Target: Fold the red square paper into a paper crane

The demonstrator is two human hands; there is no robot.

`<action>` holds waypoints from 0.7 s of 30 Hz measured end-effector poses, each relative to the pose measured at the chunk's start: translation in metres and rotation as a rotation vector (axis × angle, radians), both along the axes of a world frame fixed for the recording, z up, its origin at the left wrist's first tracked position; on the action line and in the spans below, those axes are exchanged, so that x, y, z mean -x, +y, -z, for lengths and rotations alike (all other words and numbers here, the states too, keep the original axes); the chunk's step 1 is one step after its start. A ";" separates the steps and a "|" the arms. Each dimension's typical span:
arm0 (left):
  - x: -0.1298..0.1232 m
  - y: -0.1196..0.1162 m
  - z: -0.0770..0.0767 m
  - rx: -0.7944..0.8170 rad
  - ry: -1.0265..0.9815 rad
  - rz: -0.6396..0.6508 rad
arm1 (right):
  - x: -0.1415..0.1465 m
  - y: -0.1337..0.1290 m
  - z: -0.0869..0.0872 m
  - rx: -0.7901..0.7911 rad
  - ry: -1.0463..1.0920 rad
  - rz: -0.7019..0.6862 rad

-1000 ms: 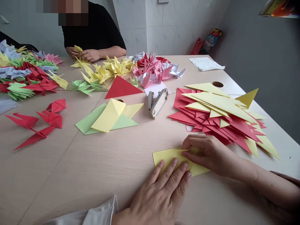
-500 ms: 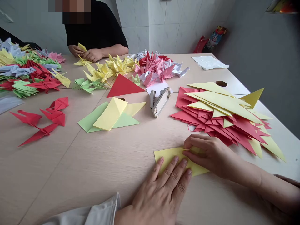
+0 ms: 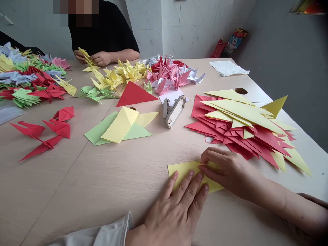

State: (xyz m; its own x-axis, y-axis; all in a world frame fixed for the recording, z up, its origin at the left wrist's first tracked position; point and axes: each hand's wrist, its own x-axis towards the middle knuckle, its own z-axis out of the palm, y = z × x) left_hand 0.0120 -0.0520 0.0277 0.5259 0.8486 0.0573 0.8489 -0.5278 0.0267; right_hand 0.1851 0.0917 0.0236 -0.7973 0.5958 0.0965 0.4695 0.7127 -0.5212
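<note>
A yellow paper sheet (image 3: 179, 169) lies on the table in front of me. My left hand (image 3: 179, 205) rests on it with the fingers spread, pressing its near part. From the right, my right hand (image 3: 228, 171) pinches the paper's far side between thumb and index finger. Beyond my right hand is a pile of red folded papers (image 3: 212, 127) with yellow folded papers (image 3: 241, 108) on top. Green paper (image 3: 102, 126) and a pale yellow folded piece (image 3: 121, 124) overlap farther left.
A stapler (image 3: 175, 112) stands mid-table near a red paper triangle (image 3: 135, 95). Red cranes (image 3: 60, 126) lie at left. Heaps of coloured cranes (image 3: 169, 73) line the far side, where a person in black (image 3: 102, 30) handles yellow paper. White paper (image 3: 229, 68) lies far right.
The right part of the yellow sheet shows less beyond my left fingers, and my right hand has shifted very slightly. Across the table, the person's hands have moved a little with the yellow paper.
</note>
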 end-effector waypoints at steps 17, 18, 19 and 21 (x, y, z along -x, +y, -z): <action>0.006 0.016 0.028 -0.269 -0.033 0.136 | -0.028 -0.021 -0.004 0.004 0.017 0.230; 0.006 0.016 0.029 -0.278 -0.024 0.146 | -0.029 -0.021 -0.004 0.010 0.021 0.232; 0.006 0.017 0.029 -0.290 -0.015 0.150 | -0.029 -0.022 -0.004 0.016 0.023 0.234; 0.006 0.017 0.029 -0.300 0.000 0.151 | -0.029 -0.022 -0.003 0.024 0.029 0.233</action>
State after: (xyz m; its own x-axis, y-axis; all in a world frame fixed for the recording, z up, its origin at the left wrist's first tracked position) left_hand 0.0056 -0.0348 -0.0017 0.6444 0.7063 0.2929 0.7604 -0.6321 -0.1487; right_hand 0.2139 0.0695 0.0270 -0.6354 0.7656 0.1007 0.6044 0.5743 -0.5522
